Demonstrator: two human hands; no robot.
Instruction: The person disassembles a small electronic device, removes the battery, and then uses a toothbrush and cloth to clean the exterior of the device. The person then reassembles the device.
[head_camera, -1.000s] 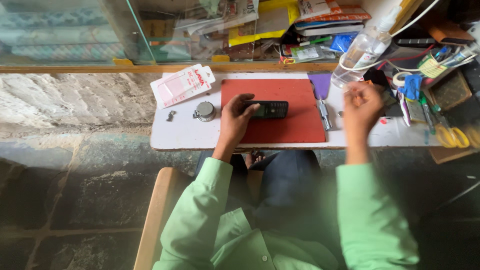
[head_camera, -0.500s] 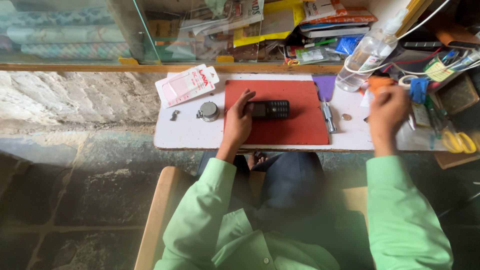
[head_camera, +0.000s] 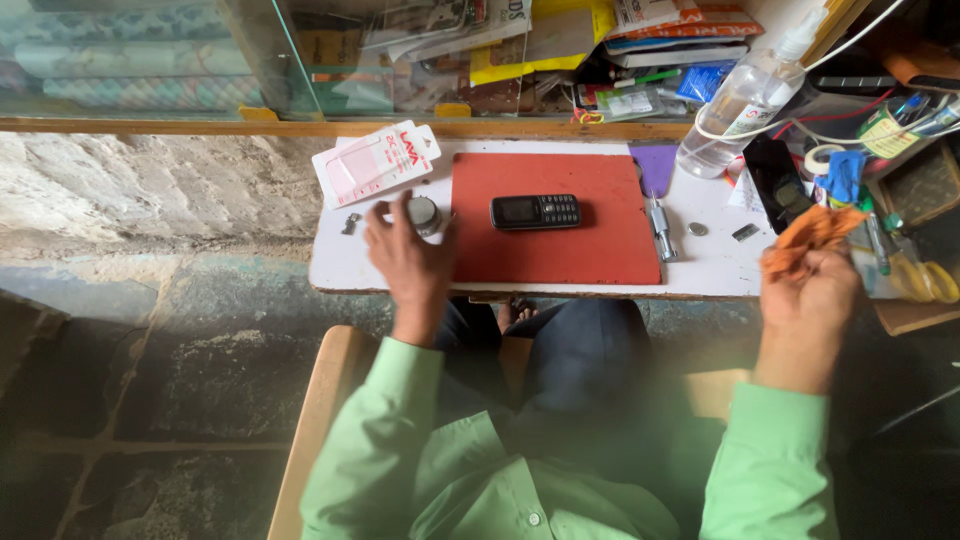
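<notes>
The right hand (head_camera: 810, 290) has its grip closed on an orange cloth (head_camera: 815, 230) near the tabletop's (head_camera: 340, 265) right end. The left hand (head_camera: 410, 255), fingers spread, rests beside a small round metal container (head_camera: 424, 211). The black keypad phone (head_camera: 535, 211) lies untouched on the red mat (head_camera: 555, 255); bringing cloth to phone looks like the step ahead.

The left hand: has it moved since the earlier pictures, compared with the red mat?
Yes. The left hand has left the phone on the red mat and shifted leftward, off the mat, beside a small round metal piece.

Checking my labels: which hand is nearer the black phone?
Left. The left hand rests beside the red mat near the black phone; the right hand holds an orange cloth farther off.
</notes>
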